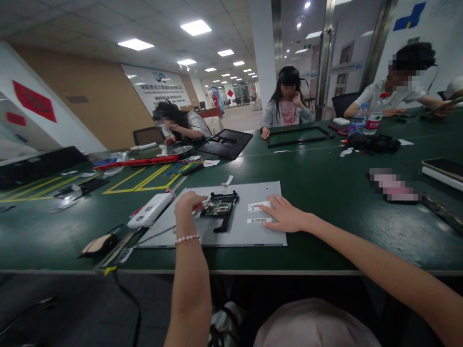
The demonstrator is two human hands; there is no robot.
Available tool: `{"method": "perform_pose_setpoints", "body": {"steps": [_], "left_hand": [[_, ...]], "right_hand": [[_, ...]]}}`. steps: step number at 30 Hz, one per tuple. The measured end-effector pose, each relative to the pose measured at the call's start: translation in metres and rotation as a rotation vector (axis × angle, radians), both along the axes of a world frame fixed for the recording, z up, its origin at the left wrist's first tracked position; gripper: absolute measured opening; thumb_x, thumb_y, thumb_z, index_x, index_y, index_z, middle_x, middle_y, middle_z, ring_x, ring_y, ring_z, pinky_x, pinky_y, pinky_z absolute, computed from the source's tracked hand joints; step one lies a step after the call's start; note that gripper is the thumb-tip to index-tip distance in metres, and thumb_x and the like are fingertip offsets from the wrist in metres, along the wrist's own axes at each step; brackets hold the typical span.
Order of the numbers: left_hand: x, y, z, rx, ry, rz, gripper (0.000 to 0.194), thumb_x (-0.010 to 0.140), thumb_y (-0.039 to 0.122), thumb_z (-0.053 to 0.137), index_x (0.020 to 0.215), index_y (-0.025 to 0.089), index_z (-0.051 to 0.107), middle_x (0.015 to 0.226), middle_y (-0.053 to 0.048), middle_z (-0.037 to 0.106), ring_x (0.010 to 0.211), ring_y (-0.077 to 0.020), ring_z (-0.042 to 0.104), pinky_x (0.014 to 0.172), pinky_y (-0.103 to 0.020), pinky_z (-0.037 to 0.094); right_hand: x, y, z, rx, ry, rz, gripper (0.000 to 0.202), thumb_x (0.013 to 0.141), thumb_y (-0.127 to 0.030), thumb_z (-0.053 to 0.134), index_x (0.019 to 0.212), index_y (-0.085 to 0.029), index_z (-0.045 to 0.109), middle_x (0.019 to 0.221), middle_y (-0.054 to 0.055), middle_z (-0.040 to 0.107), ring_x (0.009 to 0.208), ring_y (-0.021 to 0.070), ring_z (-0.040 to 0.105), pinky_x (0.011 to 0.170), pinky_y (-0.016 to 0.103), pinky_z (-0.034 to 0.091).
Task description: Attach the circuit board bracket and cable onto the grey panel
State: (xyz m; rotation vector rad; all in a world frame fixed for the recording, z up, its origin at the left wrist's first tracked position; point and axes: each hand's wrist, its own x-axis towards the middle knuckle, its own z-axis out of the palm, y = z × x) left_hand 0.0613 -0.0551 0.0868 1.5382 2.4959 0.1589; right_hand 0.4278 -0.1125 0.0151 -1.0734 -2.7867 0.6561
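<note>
A flat grey panel (253, 236) lies on the green table in front of me. On it rests a black frame with a green circuit board (219, 207). My left hand (190, 202), with a beaded bracelet at the wrist, is at the left edge of this frame; its fingers are curled, and what they may hold is too small to make out. My right hand (284, 213) lies spread over the panel's right part, its fingertips by two white labels (259, 220). A thin cable runs across the panel's left side.
Left of the panel are a white power bank (151, 210) and a beige and black object (99, 245). Beyond lies a black laptop shell (226, 143). Bottles (374, 115) and a phone (394, 185) are at the right. Three people sit across the table (325, 193).
</note>
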Motion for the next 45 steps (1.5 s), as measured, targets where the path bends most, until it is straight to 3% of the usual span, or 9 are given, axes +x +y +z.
{"method": "perform_pose_setpoints", "body": {"steps": [3, 8, 17, 23, 27, 32, 35, 38, 45], "left_hand": [[0.010, -0.005, 0.007, -0.130, -0.005, 0.051, 0.036, 0.070, 0.047, 0.068, 0.049, 0.019, 0.062, 0.053, -0.007, 0.064, 0.060, -0.0205, 0.065, 0.059, -0.026, 0.050], [0.008, -0.009, 0.014, -0.173, -0.010, 0.044, 0.038, 0.068, 0.053, 0.067, 0.053, 0.018, 0.065, 0.053, -0.006, 0.062, 0.058, -0.0188, 0.062, 0.056, -0.024, 0.046], [-0.005, 0.002, -0.007, -0.204, -0.138, -0.005, 0.039, 0.073, 0.052, 0.063, 0.056, 0.016, 0.061, 0.055, -0.003, 0.058, 0.045, -0.0109, 0.048, 0.046, -0.022, 0.037], [-0.008, 0.004, -0.012, -0.233, -0.116, -0.022, 0.040, 0.079, 0.045, 0.059, 0.051, 0.016, 0.058, 0.049, -0.003, 0.052, 0.040, -0.0095, 0.042, 0.044, -0.022, 0.033], [-0.005, 0.005, -0.011, -0.211, -0.131, -0.023, 0.039, 0.079, 0.042, 0.058, 0.050, 0.016, 0.058, 0.049, -0.005, 0.056, 0.042, -0.0115, 0.048, 0.045, -0.023, 0.038], [-0.010, -0.010, 0.003, -0.043, -0.186, -0.003, 0.027, 0.073, 0.041, 0.060, 0.062, 0.016, 0.063, 0.066, -0.010, 0.069, 0.061, -0.0188, 0.065, 0.051, -0.022, 0.046], [-0.016, -0.034, 0.013, -0.058, -0.150, -0.071, 0.018, 0.066, 0.031, 0.061, 0.074, 0.016, 0.067, 0.078, -0.010, 0.073, 0.070, -0.0201, 0.068, 0.054, -0.021, 0.048], [-0.019, -0.058, 0.013, -0.137, -0.037, -0.228, 0.030, 0.059, 0.021, 0.061, 0.087, 0.018, 0.071, 0.087, -0.006, 0.074, 0.078, -0.0201, 0.068, 0.061, -0.021, 0.049], [-0.023, -0.077, -0.024, 0.065, 0.076, -0.430, 0.042, 0.067, 0.023, 0.057, 0.106, 0.020, 0.071, 0.096, -0.005, 0.073, 0.088, -0.0208, 0.067, 0.079, -0.024, 0.050]], "right_hand": [[0.000, -0.001, 0.001, 0.006, 0.005, -0.005, 0.086, 0.087, -0.077, 0.024, 0.156, -0.026, 0.015, 0.163, 0.006, -0.006, 0.145, 0.0385, -0.009, 0.116, 0.055, 0.003], [0.000, -0.001, -0.001, 0.032, 0.009, -0.003, 0.085, 0.088, -0.076, 0.024, 0.155, -0.025, 0.017, 0.163, 0.010, -0.002, 0.146, 0.0382, -0.008, 0.116, 0.054, 0.004], [0.000, -0.002, 0.001, 0.014, 0.001, -0.012, 0.085, 0.088, -0.077, 0.023, 0.156, -0.026, 0.016, 0.163, 0.009, -0.004, 0.146, 0.0383, -0.008, 0.116, 0.054, 0.004], [0.000, -0.003, 0.002, 0.010, -0.003, -0.007, 0.086, 0.088, -0.078, 0.022, 0.156, -0.025, 0.016, 0.163, 0.009, -0.005, 0.146, 0.0373, -0.008, 0.117, 0.054, 0.003], [0.000, -0.002, 0.000, 0.014, -0.004, -0.003, 0.085, 0.088, -0.077, 0.023, 0.156, -0.025, 0.015, 0.163, 0.007, -0.005, 0.146, 0.0369, -0.009, 0.117, 0.053, 0.003], [0.000, 0.000, -0.001, 0.011, -0.013, -0.006, 0.085, 0.088, -0.077, 0.023, 0.156, -0.026, 0.013, 0.163, 0.006, -0.006, 0.146, 0.0381, -0.009, 0.117, 0.055, 0.002], [0.000, -0.001, -0.002, 0.014, -0.013, -0.004, 0.085, 0.088, -0.077, 0.022, 0.156, -0.026, 0.014, 0.163, 0.007, -0.006, 0.146, 0.0379, -0.009, 0.117, 0.054, 0.003], [-0.001, -0.002, -0.003, 0.038, -0.004, -0.003, 0.085, 0.089, -0.076, 0.022, 0.156, -0.025, 0.016, 0.163, 0.009, -0.003, 0.146, 0.0382, -0.008, 0.117, 0.053, 0.003], [-0.001, -0.002, -0.004, 0.048, -0.001, -0.004, 0.084, 0.089, -0.076, 0.022, 0.156, -0.025, 0.016, 0.163, 0.009, -0.001, 0.146, 0.0379, -0.007, 0.116, 0.054, 0.004]]}}
